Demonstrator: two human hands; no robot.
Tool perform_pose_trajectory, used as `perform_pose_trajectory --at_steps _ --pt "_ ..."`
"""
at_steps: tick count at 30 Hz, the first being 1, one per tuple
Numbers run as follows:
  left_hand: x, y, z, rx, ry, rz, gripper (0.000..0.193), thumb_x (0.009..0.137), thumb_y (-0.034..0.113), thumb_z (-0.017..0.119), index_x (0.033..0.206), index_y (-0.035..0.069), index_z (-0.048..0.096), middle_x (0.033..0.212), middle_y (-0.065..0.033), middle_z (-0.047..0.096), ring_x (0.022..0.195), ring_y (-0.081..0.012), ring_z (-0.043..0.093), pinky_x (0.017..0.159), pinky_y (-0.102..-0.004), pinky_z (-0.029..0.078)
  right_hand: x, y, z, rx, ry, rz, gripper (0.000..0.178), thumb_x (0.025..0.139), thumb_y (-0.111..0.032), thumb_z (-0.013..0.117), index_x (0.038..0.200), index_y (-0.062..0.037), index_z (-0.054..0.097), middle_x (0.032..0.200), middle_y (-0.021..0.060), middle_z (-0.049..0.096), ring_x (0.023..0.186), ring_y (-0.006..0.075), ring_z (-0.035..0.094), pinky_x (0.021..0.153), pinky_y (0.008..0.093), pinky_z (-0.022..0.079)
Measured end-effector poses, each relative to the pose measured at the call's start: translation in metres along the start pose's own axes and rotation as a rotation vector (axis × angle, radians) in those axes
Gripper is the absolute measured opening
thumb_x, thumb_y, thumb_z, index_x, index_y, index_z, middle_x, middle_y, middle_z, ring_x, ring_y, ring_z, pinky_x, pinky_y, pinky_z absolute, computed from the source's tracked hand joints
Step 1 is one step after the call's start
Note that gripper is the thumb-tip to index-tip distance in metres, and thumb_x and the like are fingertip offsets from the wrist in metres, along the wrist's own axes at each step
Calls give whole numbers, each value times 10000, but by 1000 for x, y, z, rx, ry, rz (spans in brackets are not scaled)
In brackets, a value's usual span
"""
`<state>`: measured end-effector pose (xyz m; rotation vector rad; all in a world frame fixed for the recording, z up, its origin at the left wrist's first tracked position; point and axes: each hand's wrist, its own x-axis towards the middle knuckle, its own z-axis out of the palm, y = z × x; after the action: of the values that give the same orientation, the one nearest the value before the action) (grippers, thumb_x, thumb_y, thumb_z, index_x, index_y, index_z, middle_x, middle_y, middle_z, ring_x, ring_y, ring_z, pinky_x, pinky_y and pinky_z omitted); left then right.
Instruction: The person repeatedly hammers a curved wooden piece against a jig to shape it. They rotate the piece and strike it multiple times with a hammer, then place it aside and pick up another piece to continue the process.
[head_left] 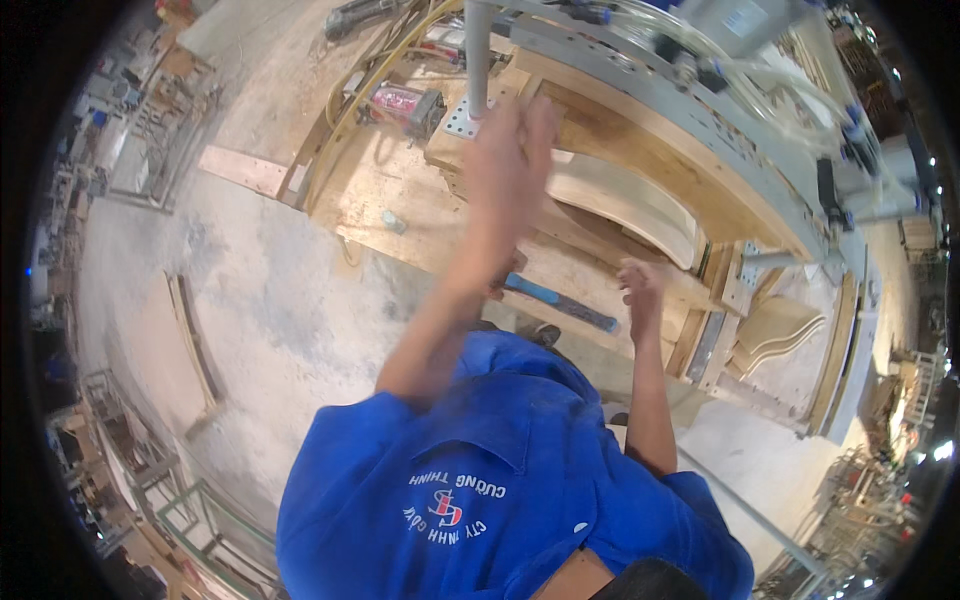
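Note:
My left hand [508, 160] is raised over the left end of the wooden press form, near a grey metal post [478, 60]. It is blurred, but its fingers look stretched out and nothing shows in them. Lower and to the right, my right hand [642, 287] is beside the front edge of the form, its fingers loosely bent and apart, with no object visible in it. Between the upper and lower wooden blocks sits a curved pale wood panel [630, 200]. A tool with a blue and dark handle [560, 300] lies between my forearms; my left forearm hides its other end.
Clear hoses [740, 75] and a grey metal beam [640, 65] run above the form. A pink-and-grey device [405, 105] stands on the bench at left. Curved wood pieces [775, 335] are stacked at right. A long wood strip [190, 335] lies on the floor at left.

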<state>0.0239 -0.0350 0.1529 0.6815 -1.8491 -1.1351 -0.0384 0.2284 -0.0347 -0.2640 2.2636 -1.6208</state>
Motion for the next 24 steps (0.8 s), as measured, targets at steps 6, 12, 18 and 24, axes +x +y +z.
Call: perform_pose_trajectory --at_steps 6,12,18,24 --pt "215 93 25 1003 -98 1032 167 860 155 550 814 53 674 829 -170 684 766 -331 649 724 -446 530 -54 80 55 -1079 -121 -464 492 869 -350 721 1282 -107 610 1223 125 612 1106 344 580 991 493 447" --pt "234 67 -7 958 115 1030 219 916 156 503 995 28 662 1015 -158 689 886 -321 644 775 -428 516 -56 88 63 -1150 -357 -450 435 886 -363 682 1206 -87 579 1151 106 600 1132 307 591 928 468 490" --pt "137 40 -103 -111 676 586 219 970 180 471 1106 24 541 1044 -110 624 909 -225 601 814 -364 463 -80 -48 16 -780 -444 -347 314 974 -310 589 1139 -46 545 925 170 632 838 351 676 696 468 531" --pt "20 -59 -123 -235 629 24 228 1011 187 465 1157 12 478 988 -86 570 861 -182 566 782 -318 457 -68 -137 -7 -70 -280 -540 249 1003 -239 565 1152 -41 588 822 170 649 709 298 646 629 389 508"
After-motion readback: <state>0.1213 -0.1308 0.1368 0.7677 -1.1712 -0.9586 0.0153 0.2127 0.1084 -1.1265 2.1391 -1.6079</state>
